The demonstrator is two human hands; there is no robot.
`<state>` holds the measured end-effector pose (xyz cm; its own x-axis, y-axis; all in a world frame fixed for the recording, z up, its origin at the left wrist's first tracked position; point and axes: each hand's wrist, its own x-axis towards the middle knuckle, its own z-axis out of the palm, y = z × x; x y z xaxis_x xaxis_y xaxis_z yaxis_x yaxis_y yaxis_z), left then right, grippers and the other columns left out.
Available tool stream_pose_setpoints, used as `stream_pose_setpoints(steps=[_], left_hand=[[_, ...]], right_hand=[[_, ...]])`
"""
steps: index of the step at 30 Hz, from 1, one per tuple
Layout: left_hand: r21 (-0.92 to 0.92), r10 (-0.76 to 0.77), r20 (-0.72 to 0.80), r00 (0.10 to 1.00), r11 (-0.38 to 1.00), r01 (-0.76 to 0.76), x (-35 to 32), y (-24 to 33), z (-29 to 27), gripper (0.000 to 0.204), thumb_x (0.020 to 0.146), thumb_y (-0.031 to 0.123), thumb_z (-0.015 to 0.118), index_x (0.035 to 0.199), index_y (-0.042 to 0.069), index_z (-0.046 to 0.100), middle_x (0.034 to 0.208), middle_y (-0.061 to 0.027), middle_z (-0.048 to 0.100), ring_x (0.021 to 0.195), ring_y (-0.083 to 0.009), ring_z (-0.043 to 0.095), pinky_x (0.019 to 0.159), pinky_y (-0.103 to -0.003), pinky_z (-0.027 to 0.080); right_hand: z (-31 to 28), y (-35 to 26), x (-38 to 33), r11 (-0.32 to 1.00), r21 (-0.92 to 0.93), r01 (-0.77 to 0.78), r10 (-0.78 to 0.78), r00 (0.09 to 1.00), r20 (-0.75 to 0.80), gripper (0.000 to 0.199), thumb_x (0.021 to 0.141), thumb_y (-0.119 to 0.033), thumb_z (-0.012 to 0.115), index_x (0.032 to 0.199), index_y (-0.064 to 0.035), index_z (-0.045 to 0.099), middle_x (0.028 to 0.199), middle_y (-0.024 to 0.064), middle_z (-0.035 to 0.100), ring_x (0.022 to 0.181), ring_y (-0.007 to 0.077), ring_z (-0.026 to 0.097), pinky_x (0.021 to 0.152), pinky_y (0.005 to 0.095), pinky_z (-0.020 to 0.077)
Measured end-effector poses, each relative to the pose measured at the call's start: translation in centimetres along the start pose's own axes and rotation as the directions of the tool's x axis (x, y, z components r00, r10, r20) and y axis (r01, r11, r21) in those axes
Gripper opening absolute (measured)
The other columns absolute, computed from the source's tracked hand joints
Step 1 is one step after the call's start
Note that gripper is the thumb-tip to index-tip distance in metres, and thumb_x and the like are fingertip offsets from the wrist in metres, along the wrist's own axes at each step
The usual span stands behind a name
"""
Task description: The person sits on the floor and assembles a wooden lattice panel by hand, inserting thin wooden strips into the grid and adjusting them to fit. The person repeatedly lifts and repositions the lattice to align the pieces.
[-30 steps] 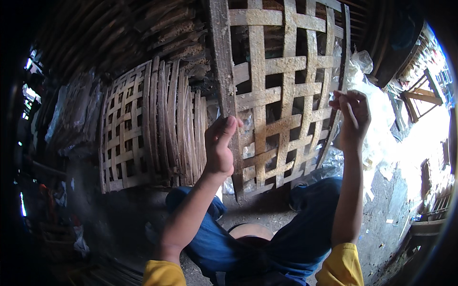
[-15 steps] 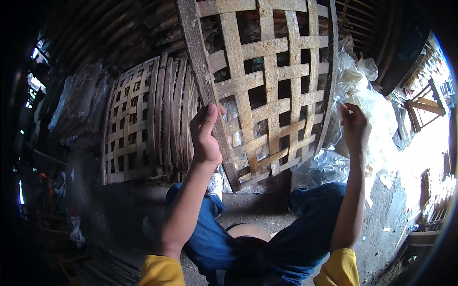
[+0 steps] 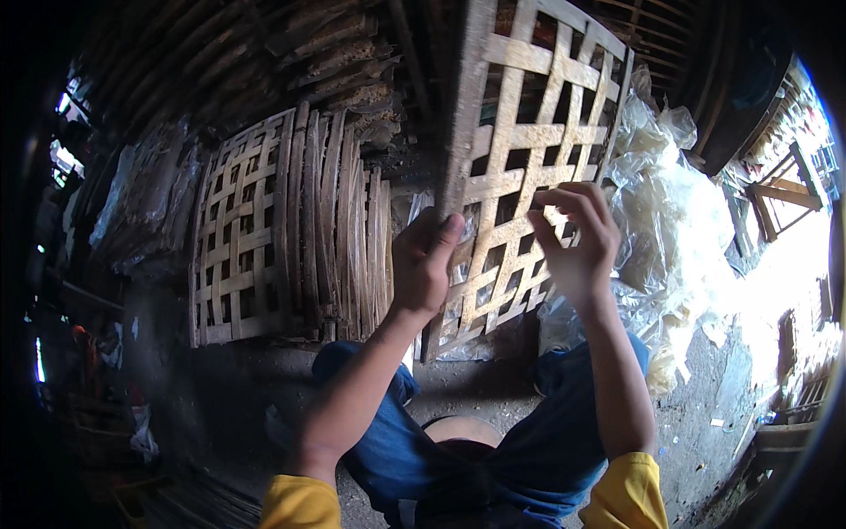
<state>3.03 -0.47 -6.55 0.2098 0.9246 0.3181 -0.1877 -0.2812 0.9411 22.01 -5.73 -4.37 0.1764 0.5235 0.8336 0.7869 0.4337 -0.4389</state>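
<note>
A woven bamboo rack with a wooden frame stands tilted in front of me, turned partly edge-on. My left hand grips the left rail of its frame, thumb on the near side and fingers hidden behind. My right hand is raised before the lower right of the lattice. Its fingers are curved, with a gap between thumb and forefinger and nothing visible between them. Whether it touches the strips I cannot tell. Pale crumbs or residue coat the lattice.
Similar racks stand upright in a row to the left. Crumpled clear plastic sheets are heaped at the right. Below me, a round stool shows between my knees. A wooden stand is at the far right.
The rack has swung to a narrower angle, its left rail moving right with my left hand. My right hand has moved left, from beside the rack to in front of its lattice.
</note>
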Motion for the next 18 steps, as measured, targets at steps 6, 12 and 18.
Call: stream_pose_setpoints(steps=[6, 12, 18], left_hand=[[0.037, -0.068, 0.082, 0.994, 0.997, 0.065, -0.6, -1.3, 1.0, 0.029, 0.098, 0.030, 0.067, 0.085, 0.004, 0.063, 0.066, 0.0059, 0.048, 0.064, -0.0043, 0.038, 0.057, -0.025, 0.030], [0.085, -0.118, 0.164, 0.979, 0.991, 0.106, -1.3, -1.9, 0.9, 0.029, 0.098, 0.029, 0.067, 0.084, 0.004, 0.062, 0.065, 0.0044, 0.050, 0.064, -0.0044, 0.041, 0.057, -0.025, 0.032], [0.115, -0.174, 0.180, 0.968, 0.981, 0.155, -1.7, -1.9, 2.7, 0.025, 0.099, 0.026, 0.065, 0.089, 0.002, 0.065, 0.066, 0.0021, 0.053, 0.065, -0.0046, 0.043, 0.058, -0.026, 0.034]], right_hand=[[1.9, -1.3, 1.0, 0.998, 0.067, 0.006, -0.004, 1.000, -0.022, 0.031, 0.073, -0.005, 0.084, 0.100, -0.0076, 0.071, 0.098, 0.0090, 0.069, 0.088, 0.0257, 0.066, 0.073, 0.0355, 0.0537], [2.1, -0.3, 0.8, 0.994, 0.101, -0.028, 0.030, 0.999, -0.022, 0.030, 0.071, -0.001, 0.084, 0.098, -0.0056, 0.072, 0.095, 0.0080, 0.071, 0.084, 0.0216, 0.068, 0.070, 0.0318, 0.0548], [1.2, -0.1, 0.1, 0.998, 0.050, -0.037, 0.039, 0.998, -0.056, 0.025, 0.073, 0.002, 0.083, 0.095, -0.0044, 0.073, 0.093, 0.0077, 0.072, 0.078, 0.0174, 0.069, 0.066, 0.0286, 0.0556]])
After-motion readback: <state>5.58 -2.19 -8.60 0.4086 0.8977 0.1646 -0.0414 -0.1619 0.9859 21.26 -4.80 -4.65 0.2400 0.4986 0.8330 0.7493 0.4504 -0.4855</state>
